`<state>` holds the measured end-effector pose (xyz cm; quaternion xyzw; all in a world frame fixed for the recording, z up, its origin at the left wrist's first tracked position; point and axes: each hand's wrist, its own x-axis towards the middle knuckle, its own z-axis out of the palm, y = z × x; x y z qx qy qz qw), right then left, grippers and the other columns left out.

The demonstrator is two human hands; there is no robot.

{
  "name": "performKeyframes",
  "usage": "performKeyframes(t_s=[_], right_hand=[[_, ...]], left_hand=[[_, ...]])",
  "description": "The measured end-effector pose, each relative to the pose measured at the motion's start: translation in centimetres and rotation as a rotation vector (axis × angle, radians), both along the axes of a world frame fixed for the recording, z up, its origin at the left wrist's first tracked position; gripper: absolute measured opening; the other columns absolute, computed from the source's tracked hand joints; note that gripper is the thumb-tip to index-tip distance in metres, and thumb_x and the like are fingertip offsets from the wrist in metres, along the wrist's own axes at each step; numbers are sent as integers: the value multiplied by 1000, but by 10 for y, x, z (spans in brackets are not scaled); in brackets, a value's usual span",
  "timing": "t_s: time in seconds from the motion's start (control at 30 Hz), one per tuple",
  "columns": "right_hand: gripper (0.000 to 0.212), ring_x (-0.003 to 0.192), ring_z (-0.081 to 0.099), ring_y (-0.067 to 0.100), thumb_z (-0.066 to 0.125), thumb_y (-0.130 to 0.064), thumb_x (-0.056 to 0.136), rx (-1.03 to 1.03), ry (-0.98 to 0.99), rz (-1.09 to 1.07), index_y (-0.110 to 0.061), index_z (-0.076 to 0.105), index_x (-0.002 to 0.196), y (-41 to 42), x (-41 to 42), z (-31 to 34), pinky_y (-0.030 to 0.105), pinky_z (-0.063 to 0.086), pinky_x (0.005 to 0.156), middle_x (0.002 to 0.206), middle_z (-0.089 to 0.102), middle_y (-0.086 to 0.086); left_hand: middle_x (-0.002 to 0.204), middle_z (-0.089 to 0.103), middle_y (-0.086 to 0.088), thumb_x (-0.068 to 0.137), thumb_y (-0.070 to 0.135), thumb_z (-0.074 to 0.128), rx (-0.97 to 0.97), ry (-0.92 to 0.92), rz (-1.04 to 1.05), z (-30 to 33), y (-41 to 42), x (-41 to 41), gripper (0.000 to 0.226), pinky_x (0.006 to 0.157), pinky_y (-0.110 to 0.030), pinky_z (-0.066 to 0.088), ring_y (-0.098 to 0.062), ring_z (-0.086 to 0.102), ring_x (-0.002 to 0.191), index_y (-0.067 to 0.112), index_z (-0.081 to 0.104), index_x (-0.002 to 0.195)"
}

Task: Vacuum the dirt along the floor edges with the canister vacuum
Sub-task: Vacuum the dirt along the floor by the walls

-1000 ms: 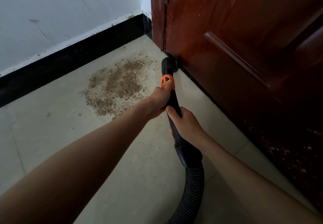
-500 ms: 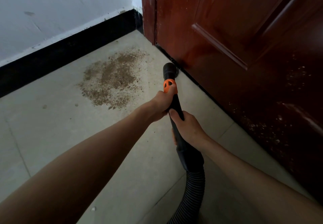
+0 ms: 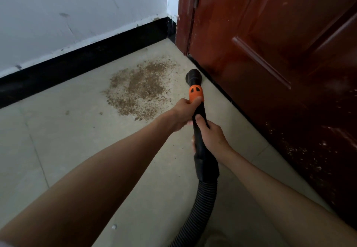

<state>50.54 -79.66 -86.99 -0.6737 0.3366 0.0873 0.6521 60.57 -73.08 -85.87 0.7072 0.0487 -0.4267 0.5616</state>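
Note:
A black vacuum wand with an orange collar (image 3: 195, 92) points down at the floor, its round nozzle (image 3: 193, 76) beside the bottom edge of the red-brown door (image 3: 270, 53). My left hand (image 3: 183, 114) grips the wand just below the orange collar. My right hand (image 3: 211, 135) grips the black tube lower down, above the ribbed hose (image 3: 202, 204) that runs off the bottom of the view. A patch of brown dirt (image 3: 141, 88) lies on the pale floor left of the nozzle. The canister is out of view.
A white wall with a black skirting board (image 3: 77, 67) runs along the left to the corner by the door frame (image 3: 183, 15). Pale dust specks cover the lower door at right. A few stray crumbs lie on the floor tiles (image 3: 58, 140).
The nozzle has drawn back along the door's bottom edge, away from the door-frame corner and toward me. Both hands keep the same hold on the wand.

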Motion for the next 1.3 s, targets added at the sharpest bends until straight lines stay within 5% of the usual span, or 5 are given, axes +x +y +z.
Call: performKeyframes(t_s=[0.37, 0.5, 0.6, 0.87, 1.3], right_hand=[[46, 40, 47, 21, 38, -49, 96, 450, 12, -195, -10, 62, 99, -5, 58, -23, 26, 44, 45, 51, 48, 8], [61, 40, 47, 21, 38, -53, 93, 534, -6, -217, -15, 62, 52, -8, 74, -35, 26, 43, 44, 50, 48, 7], [66, 39, 46, 20, 38, -55, 91, 570, -14, -222, -19, 59, 40, -11, 88, -39, 25, 43, 43, 50, 48, 6], [55, 40, 45, 21, 41, -55, 92, 554, -13, -183, -11, 54, 62, -6, 137, -45, 25, 42, 42, 51, 48, 6], [48, 38, 46, 20, 44, -54, 94, 524, 19, -87, -9, 54, 82, -1, 159, -31, 26, 44, 43, 51, 49, 6]], left_hand=[[107, 65, -20, 91, 27, 62, -10, -94, 8, -12, -16, 55, 31, 84, -38, 49, -25, 59, 89, -2, 61, 103], [112, 64, -20, 88, 23, 65, -35, -88, 7, -16, -19, 73, 36, 97, -42, 48, -28, 61, 100, -4, 59, 110], [111, 64, -20, 87, 23, 67, -22, -121, -1, -19, -22, 86, 33, 98, -44, 47, -30, 61, 106, -2, 60, 107], [110, 66, -19, 86, 23, 68, 25, -191, 47, -23, -14, 131, 20, 96, -45, 48, -29, 63, 104, 4, 62, 90], [102, 65, -19, 91, 29, 58, 63, -257, 55, -17, -3, 148, 35, 95, -45, 49, -30, 63, 98, -4, 63, 103]])
